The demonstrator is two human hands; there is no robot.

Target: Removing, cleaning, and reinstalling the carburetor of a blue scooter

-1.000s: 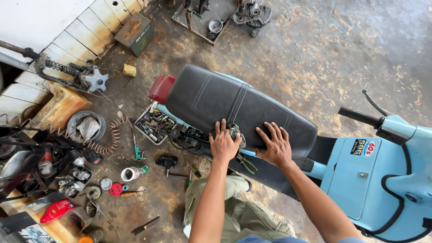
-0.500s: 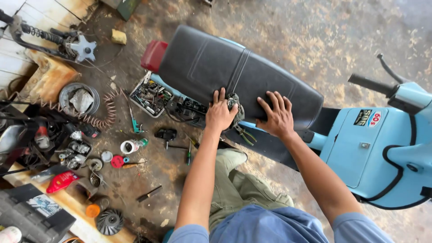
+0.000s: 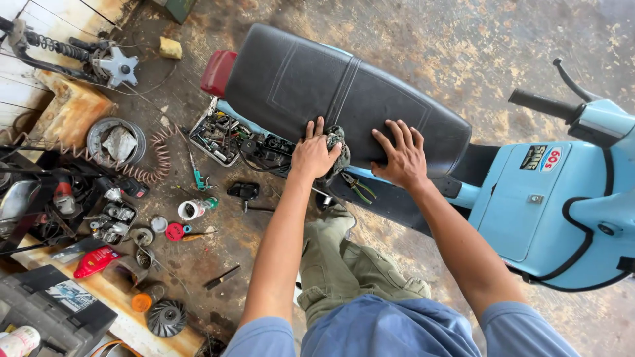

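Over on the left the floor's a mess of bits: a coiled hose [image 3: 142, 165], a tray of small parts [image 3: 218, 137] tucked by the scooter's side, and pliers [image 3: 357, 187] just under the seat edge. Your left hand [image 3: 312, 153] is curled on a dark rag [image 3: 337, 149], fingers half bent around it, pressing it onto the near edge of the black seat [image 3: 331, 92]. Your right hand [image 3: 400, 157] lies flat just beside it, fingers spread wide and holding nothing, with the blue scooter body [image 3: 562, 205] off to the right.
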